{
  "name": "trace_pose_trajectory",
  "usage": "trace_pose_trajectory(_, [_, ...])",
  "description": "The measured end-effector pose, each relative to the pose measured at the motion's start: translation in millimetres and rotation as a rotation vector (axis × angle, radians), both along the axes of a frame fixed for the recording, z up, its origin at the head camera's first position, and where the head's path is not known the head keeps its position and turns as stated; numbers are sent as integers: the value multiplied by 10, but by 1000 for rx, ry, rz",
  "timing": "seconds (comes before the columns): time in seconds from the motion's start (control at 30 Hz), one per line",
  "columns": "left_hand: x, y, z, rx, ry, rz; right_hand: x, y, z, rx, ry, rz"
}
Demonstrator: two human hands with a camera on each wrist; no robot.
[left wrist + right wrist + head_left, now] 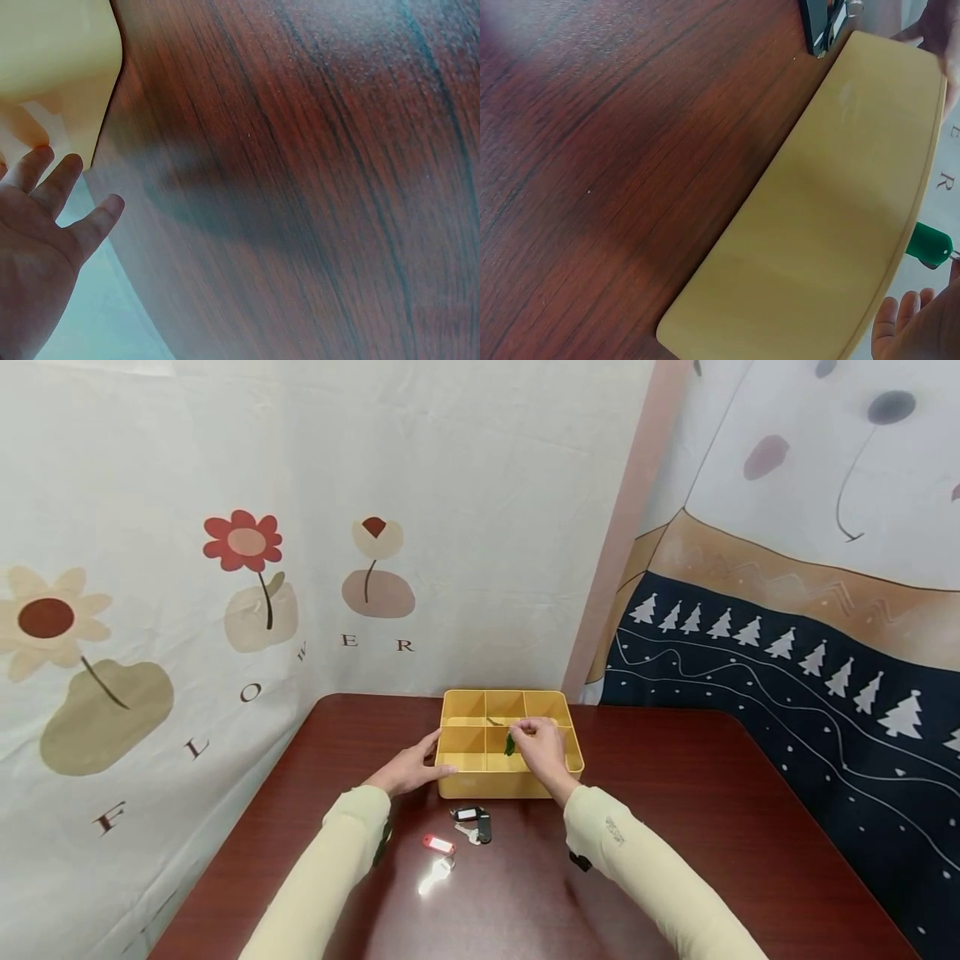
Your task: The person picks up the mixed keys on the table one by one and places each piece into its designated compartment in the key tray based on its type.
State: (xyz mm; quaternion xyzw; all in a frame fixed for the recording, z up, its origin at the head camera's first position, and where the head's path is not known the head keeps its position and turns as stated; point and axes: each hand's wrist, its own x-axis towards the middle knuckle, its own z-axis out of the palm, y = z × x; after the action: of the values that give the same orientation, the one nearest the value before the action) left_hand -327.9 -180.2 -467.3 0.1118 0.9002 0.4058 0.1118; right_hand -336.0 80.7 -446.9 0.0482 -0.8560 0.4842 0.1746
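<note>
A yellow divided box (491,785) stands on the dark red-brown table. Over its front middle compartment, my right hand (542,747) pinches a green key tag (510,744) by its upper end, and the tag hangs down. The right wrist view shows this green tag (928,244) above the box rim, with a metal ring at its end. My left hand (408,768) rests against the box's left side, fingers extended, thumb at the front rim. In the left wrist view those fingers (56,184) reach to the yellow wall.
Before the box lie black key tags (483,828) with a key (468,833). Closer to me are a red key tag (439,844) and its shiny key (435,875). A small dark thing (494,722) shows in the back middle compartment. Printed cloth (495,527) hangs behind the table.
</note>
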Motion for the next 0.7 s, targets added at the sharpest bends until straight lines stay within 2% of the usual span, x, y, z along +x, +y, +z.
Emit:
trace_pose_trajectory(0.33, [8, 5, 7, 2, 36, -30, -101, -38, -32, 17, -36, 0])
trace_pose_trajectory(0.53, [3, 3, 13, 4, 33, -18, -129, -3, -23, 34, -47, 3])
trace_pose_trajectory(0.7, [-1, 3, 9, -2, 35, -16, -118, 70, 4, 58, -84, 35])
